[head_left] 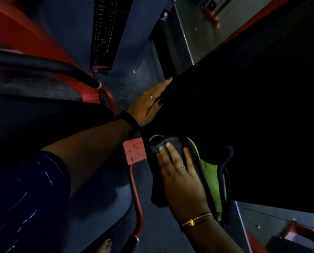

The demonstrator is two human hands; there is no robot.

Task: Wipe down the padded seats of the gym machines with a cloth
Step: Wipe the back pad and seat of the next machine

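Observation:
A large black padded seat (243, 115) fills the right half of the view. My right hand (180, 170) lies flat with straight fingers on a folded cloth (210, 172), green with dark edging, and presses it against the pad's lower left edge. My left hand (150, 105) rests with straight fingers along the pad's left edge, further up; it wears a ring and a black wristband.
A red machine frame (137, 189) with a red plate runs below the pad. A black-gripped handle (61, 68) and red frame stand at left. A weight stack (106, 31) stands at the top. Dark speckled floor (130, 84) lies between. A bare foot (105, 246) shows at the bottom.

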